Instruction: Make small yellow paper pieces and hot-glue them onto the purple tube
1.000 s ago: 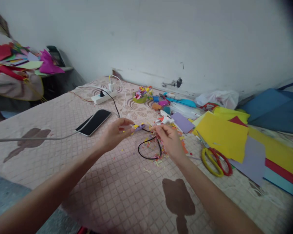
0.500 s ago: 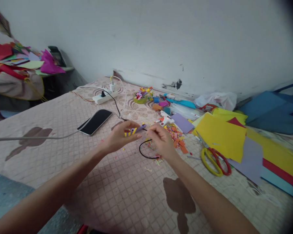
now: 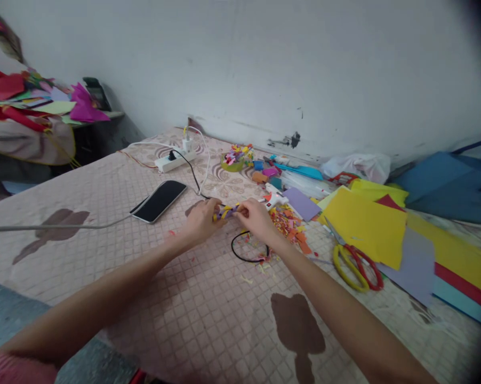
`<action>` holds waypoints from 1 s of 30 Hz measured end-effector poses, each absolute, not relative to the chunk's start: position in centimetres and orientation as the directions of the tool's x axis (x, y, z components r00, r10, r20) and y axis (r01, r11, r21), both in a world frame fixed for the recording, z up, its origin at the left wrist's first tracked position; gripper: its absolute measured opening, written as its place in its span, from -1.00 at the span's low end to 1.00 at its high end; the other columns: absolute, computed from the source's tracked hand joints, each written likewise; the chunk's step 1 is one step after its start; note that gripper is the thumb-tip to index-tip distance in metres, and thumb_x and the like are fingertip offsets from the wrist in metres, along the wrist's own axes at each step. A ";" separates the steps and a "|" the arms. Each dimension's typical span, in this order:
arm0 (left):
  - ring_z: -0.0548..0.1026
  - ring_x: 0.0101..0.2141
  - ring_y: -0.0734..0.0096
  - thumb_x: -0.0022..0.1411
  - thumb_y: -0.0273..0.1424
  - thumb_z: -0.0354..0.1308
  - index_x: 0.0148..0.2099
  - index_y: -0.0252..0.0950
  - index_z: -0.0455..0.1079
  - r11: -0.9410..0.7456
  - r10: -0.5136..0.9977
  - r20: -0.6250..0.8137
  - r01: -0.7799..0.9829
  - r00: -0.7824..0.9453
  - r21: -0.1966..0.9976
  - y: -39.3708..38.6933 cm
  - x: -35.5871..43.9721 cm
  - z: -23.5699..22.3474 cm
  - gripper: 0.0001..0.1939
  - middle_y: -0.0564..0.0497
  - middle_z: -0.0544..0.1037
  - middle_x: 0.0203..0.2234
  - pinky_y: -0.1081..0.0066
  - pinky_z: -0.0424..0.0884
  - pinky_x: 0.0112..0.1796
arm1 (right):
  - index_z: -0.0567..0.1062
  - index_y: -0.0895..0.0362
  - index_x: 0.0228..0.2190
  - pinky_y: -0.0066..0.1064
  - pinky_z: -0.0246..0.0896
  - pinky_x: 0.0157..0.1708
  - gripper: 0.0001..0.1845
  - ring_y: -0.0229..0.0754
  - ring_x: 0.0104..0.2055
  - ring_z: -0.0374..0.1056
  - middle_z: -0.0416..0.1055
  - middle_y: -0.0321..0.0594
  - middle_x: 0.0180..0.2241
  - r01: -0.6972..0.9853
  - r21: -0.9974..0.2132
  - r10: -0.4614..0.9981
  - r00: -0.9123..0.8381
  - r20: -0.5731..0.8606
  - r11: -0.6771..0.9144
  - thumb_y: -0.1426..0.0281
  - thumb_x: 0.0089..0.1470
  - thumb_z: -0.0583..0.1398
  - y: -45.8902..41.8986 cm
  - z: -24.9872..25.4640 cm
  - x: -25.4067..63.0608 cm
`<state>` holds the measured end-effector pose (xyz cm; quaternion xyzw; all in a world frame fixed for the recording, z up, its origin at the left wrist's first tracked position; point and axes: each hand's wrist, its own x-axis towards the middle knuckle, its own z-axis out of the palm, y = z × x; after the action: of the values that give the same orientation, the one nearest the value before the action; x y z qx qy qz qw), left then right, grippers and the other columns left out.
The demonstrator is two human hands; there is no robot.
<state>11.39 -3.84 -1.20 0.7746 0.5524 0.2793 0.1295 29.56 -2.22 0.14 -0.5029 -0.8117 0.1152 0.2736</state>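
A small purple-and-yellow striped piece (image 3: 226, 213) sits between my hands, just above the table. My left hand (image 3: 202, 220) is closed around its left end. At the right end, my right hand (image 3: 257, 217) is closed in a pinch; the fingertips hide the exact contact. Below my right hand a thin black loop (image 3: 233, 248), cord or band, lies on the cloth. Close behind that hand is a white glue gun (image 3: 276, 199), and coloured paper scraps (image 3: 290, 226) lie to the right of it.
Red-and-yellow scissors (image 3: 356, 264) and coloured paper sheets (image 3: 368, 226) lie on the right. To the left are a phone (image 3: 160, 201) and a white power strip (image 3: 175, 161) with cables. A bowl of paper bits (image 3: 234, 162) stands near the wall.
My right hand has moved left to the end of the striped piece, closing the gap where a dark thin bit showed. My left fingers, earlier stretched, are now curled around the piece.
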 end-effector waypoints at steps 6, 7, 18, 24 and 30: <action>0.47 -0.24 0.21 0.06 -0.42 0.13 -0.02 -0.28 0.23 -0.352 0.924 0.297 0.840 0.241 0.413 -3.2 12.4 -2.0 -0.61 -0.08 0.52 -0.27 0.30 0.35 -0.25 | 0.42 0.16 -0.51 -0.26 0.14 -0.20 -0.95 -0.04 -0.22 0.27 0.38 -0.11 -0.38 0.775 -0.461 0.896 -0.312 0.315 0.432 0.50 -0.07 0.22 -1.8 -1.5 28.4; 0.47 -0.24 0.22 0.06 -0.45 0.12 -0.02 -0.28 0.23 -0.348 0.926 0.292 0.838 0.238 0.421 -3.2 12.5 -2.1 -0.61 -0.07 0.52 -0.27 0.32 0.35 -0.26 | 0.42 0.16 -0.51 -0.25 0.13 -0.19 -0.93 -0.04 -0.21 0.28 0.38 -0.10 -0.38 0.769 -0.475 0.898 -0.301 0.319 0.427 0.53 -0.05 0.19 -1.9 -1.5 28.4; 0.47 -0.26 0.20 0.07 -0.47 0.08 0.03 -0.32 0.19 -0.344 0.931 0.284 0.813 0.229 0.470 -3.1 12.1 -2.4 -0.57 -0.11 0.52 -0.27 0.31 0.36 -0.27 | 0.24 0.09 -0.42 -0.41 0.29 -0.43 -0.85 -0.26 -0.40 0.40 0.44 -0.20 -0.24 0.277 -0.914 0.952 -0.164 0.260 0.297 0.29 0.13 0.03 -2.6 1.0 30.5; 0.47 -0.21 0.21 0.07 -0.49 0.07 0.08 -0.26 0.14 -0.343 0.923 0.326 0.823 0.205 0.454 -3.0 11.8 -2.6 -0.51 -0.08 0.51 -0.25 0.29 0.35 -0.20 | 0.34 0.08 -0.45 -0.42 0.31 -0.33 -0.82 -0.30 -0.42 0.38 0.42 -0.37 -0.49 -0.253 -0.952 0.969 -0.130 0.212 0.174 0.28 0.01 0.23 -5.4 2.9 33.3; 0.46 -0.19 0.18 0.10 -0.47 0.05 0.09 -0.29 0.13 -0.319 0.928 0.325 0.843 0.184 0.432 -2.6 11.4 -2.5 -0.53 -0.12 0.51 -0.22 0.25 0.35 -0.18 | 0.41 0.03 -0.46 -0.38 0.33 -0.29 -0.89 -0.30 -0.41 0.35 0.38 -0.39 -0.49 -0.270 -0.894 0.932 0.039 0.360 0.357 0.34 -0.02 0.27 -8.5 6.5 38.9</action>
<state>11.38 -2.60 -2.46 0.7656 0.5783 0.2709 0.0777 38.92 -8.51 6.52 -0.3227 -0.5127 0.4662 0.6447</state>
